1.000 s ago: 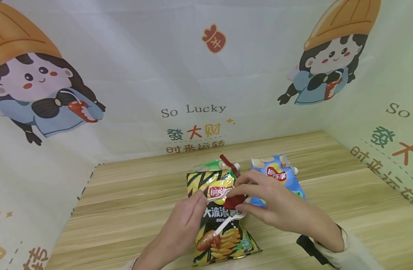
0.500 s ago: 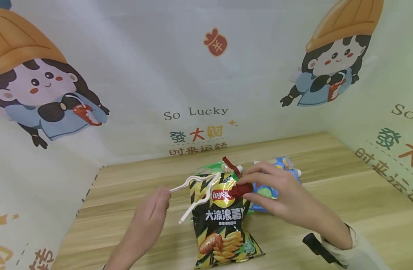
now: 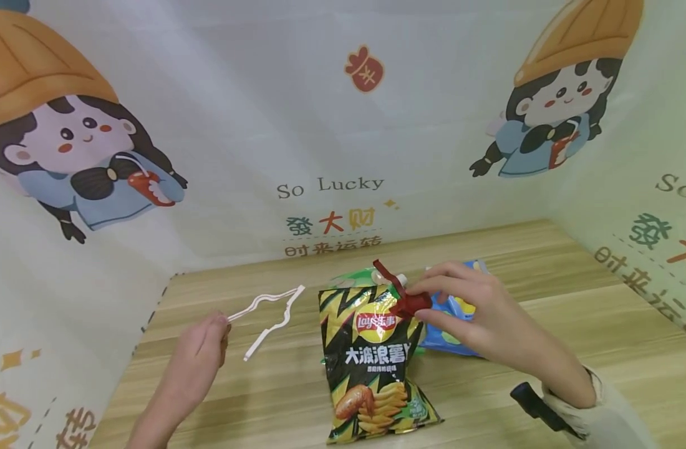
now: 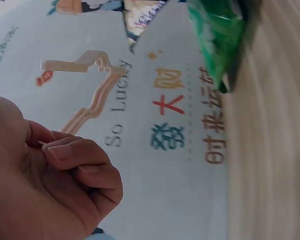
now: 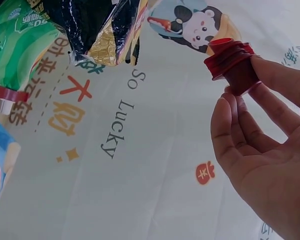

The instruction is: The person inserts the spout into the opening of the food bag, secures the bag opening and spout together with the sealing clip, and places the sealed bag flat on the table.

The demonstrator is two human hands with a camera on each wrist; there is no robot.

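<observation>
My left hand (image 3: 194,352) pinches the end of one arm of a white bag clip (image 4: 65,65). The clip is spread in a V, its other arm free in the air left of a black-and-yellow Lay's chip bag (image 3: 371,368). Over that bag's upper right corner, my right hand (image 3: 478,305) holds a red threaded spout (image 5: 237,72) between thumb and fingers. A red strip (image 5: 10,95) crosses by a white cap at the green bag (image 3: 345,276) behind. Whether strip and spout are joined, I cannot tell.
A blue Lay's bag (image 3: 441,330) sits behind my right hand, partly hidden by it. The wooden table (image 3: 236,399) is enclosed by printed cloth walls (image 3: 236,125) at the back and both sides. A black device (image 3: 536,402) is at the right sleeve.
My left hand has moved left with the white clip, from in front of the black bag to beside it. My right hand has shifted slightly right, still holding the red spout.
</observation>
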